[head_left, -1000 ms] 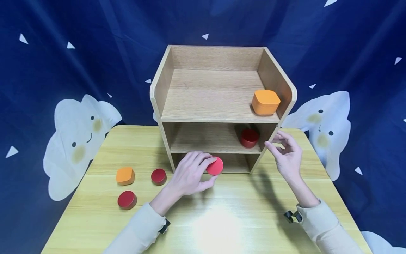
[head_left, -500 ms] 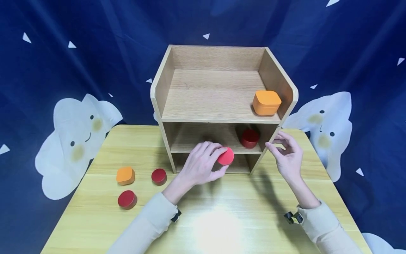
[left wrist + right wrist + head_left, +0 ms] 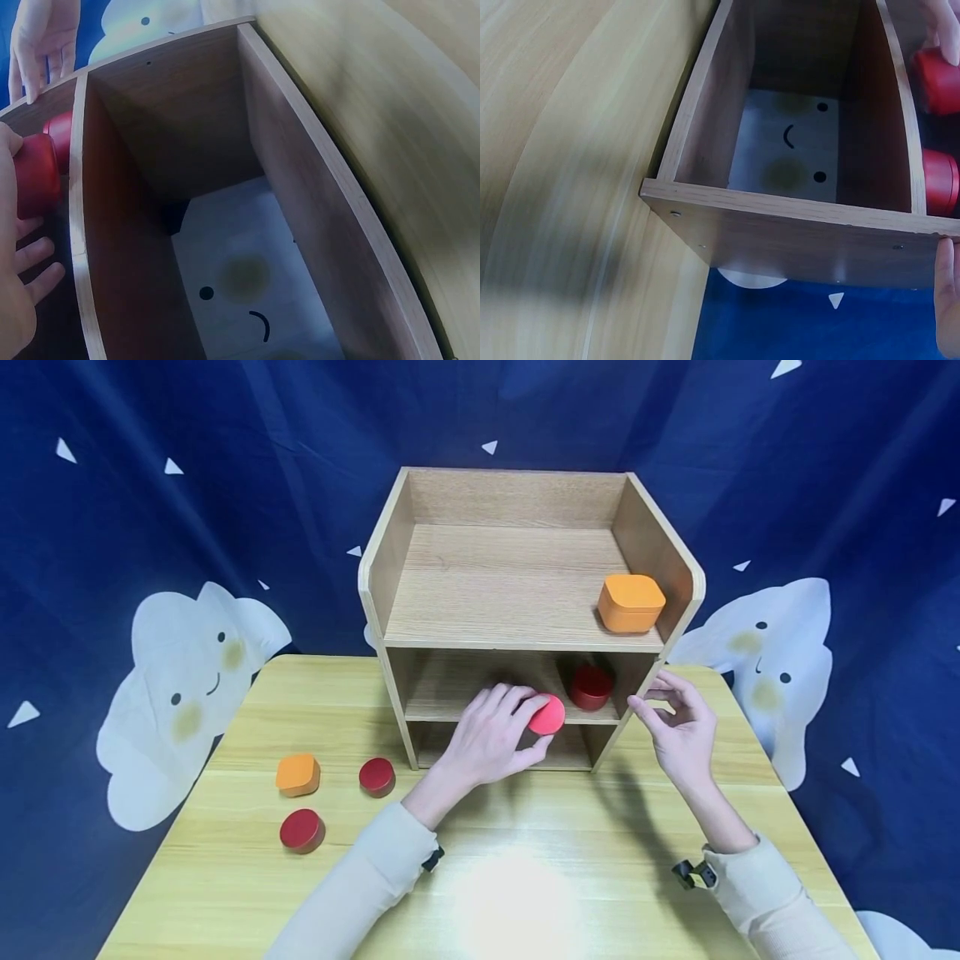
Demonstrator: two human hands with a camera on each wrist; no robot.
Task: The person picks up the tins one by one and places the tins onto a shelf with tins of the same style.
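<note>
My left hand point(image 3: 491, 735) holds a bright red round tin point(image 3: 547, 716) between thumb and fingers, at the front of the middle level of a wooden shelf point(image 3: 487, 645). Just right of it, on that level, stands a darker red round tin point(image 3: 591, 687). In the left wrist view the held tin point(image 3: 37, 176) partly overlaps the standing one point(image 3: 60, 133). My right hand point(image 3: 682, 727) is at the shelf's right side panel, its fingertips touching near the front edge; in the right wrist view its fingers point(image 3: 946, 277) rest against that panel.
An orange rounded-square tin point(image 3: 631, 604) stands on the top level at right. On the table point(image 3: 225, 877) at left are another orange tin point(image 3: 297, 775) and two dark red round tins, one nearer the shelf point(image 3: 377, 777) and one nearer the front point(image 3: 302, 832).
My left hand has moved right and up toward the shelf's middle level, carrying the red round tin close to the standing one. The right hand has stayed at the side panel.
</note>
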